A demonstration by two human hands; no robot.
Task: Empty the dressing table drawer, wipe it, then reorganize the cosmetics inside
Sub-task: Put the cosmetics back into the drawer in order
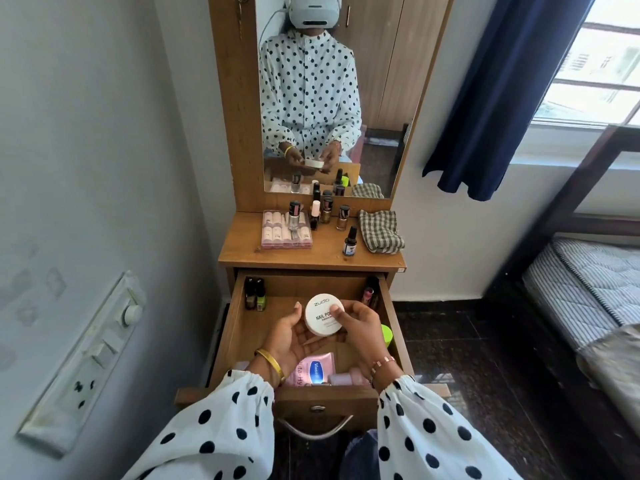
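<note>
- Over the open drawer [388, 306], I am holding a round white tub [320, 315] between both hands: my left hand [289, 336] is cupping it from below with fingers curled up its side, and my right hand [358, 323] is gripping the rim, thumb lying across the lid.
- The lid is reading "Zudio" and "NAIL POL…"; my thumb is covering the rest, and the small print is too fine to read.
- Beyond my hands, on the dressing table top [311, 259], several nail polish bottles [325, 211], a pink boxed set [285, 230] and a checked cloth [379, 232] are standing, so I judge the emptying is partly done.
- Still waiting in the drawer: a pink Vaseline sachet [313, 370] just below my hands, small bottles [254, 294] at the far left corner, more items at the far right, and something green [387, 334] right of my right hand.
- Wiping and reorganizing are still ahead, as far as I can judge.
</note>
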